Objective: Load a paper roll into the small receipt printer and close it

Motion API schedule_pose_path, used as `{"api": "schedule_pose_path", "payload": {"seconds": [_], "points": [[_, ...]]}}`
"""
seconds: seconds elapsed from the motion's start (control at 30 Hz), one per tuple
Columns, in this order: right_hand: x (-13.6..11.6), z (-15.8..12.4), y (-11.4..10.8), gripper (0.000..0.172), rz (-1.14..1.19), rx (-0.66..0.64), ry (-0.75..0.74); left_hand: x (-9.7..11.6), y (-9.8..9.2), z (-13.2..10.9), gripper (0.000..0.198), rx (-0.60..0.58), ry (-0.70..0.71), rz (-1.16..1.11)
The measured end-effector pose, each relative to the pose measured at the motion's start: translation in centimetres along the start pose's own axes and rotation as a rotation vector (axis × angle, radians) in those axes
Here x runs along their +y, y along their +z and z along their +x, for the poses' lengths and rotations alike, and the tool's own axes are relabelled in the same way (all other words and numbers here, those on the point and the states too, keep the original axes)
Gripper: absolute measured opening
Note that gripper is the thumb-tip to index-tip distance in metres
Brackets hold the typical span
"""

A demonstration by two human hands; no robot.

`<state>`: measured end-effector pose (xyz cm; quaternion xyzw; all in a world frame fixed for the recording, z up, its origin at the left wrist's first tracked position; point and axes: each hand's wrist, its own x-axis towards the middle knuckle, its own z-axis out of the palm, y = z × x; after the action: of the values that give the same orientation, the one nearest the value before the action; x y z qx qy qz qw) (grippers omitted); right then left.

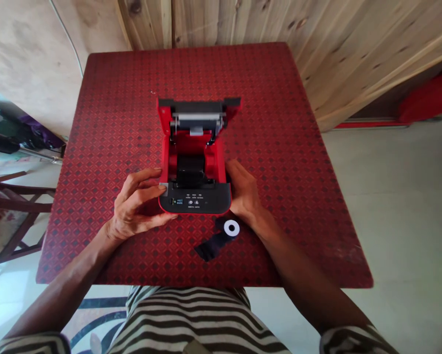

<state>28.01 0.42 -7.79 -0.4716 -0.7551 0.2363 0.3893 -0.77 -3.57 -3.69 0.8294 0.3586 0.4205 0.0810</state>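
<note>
Both grips (137,204) (243,191) flanking open printer (194,172)

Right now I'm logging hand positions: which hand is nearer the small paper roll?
Right. The right hand rests against the printer just above the paper roll; the left hand is across the printer.

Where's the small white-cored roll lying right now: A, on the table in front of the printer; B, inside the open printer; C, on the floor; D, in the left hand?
A: the roll lies on the table just in front of the printer, near the right hand.
</note>
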Motion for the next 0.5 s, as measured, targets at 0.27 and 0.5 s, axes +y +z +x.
{"api": "schedule_pose_path", "payload": {"seconds": [0.27,0.5], "points": [[-3.9,1.0,-4.0,0.014,-0.190,0.202,-0.025,-0.2,0.5,-1.0,0.065,0.033,0.021,0.088],[-9.4,5.9,-3.2,0.022,-0.497,-0.307,-0.254,-0.1,0.5,-1.4,0.069,0.021,0.026,0.085]]}}
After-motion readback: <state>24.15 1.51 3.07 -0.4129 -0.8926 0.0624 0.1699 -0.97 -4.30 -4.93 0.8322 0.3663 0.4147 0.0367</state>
